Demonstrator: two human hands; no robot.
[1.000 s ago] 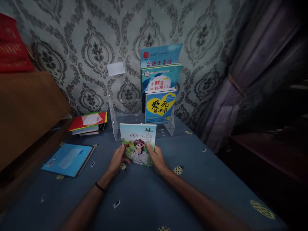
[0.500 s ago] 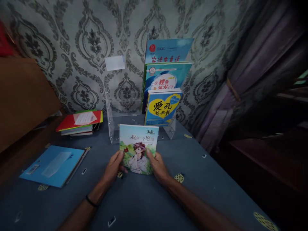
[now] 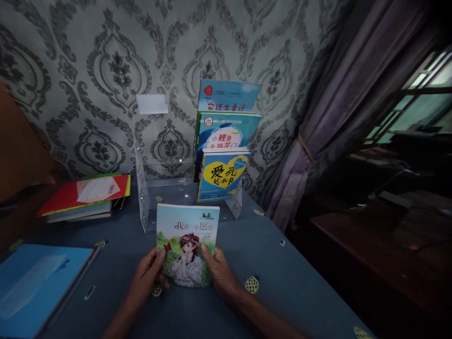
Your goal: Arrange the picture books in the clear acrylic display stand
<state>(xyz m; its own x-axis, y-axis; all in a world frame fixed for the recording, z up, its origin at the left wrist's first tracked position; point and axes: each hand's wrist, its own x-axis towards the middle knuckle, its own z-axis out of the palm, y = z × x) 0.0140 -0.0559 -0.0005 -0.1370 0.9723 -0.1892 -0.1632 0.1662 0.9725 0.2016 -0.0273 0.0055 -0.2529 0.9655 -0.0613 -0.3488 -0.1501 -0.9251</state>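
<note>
A thin paperback book (image 3: 187, 226) with a drawn figure on its cover is held tilted up in front of me, cover facing me. My left hand (image 3: 148, 270) grips its lower left edge, thumb on the front. On the lower right edge, my right hand (image 3: 219, 268) is closed the same way, with the thumb on the cover and the fingers behind. Just beyond stands a clear acrylic book stand (image 3: 141, 202). Its right side carries a blue book with a yellow heart (image 3: 222, 174), a teal book (image 3: 229, 129) and a taller light-blue book (image 3: 229, 94), one behind another.
Left of the stand lies a pile of books with a red one on top (image 3: 67, 195). Nearer, a blue book (image 3: 45, 282) lies flat on the dark patterned tablecloth (image 3: 278, 282). A white label (image 3: 151, 104) rises above the stand's left side. A purple curtain (image 3: 310, 117) hangs at the right.
My view has shifted right and up, so everything appears lower and further left. Both hands keep their hold on the paperback, which stays in front of the stand.
</note>
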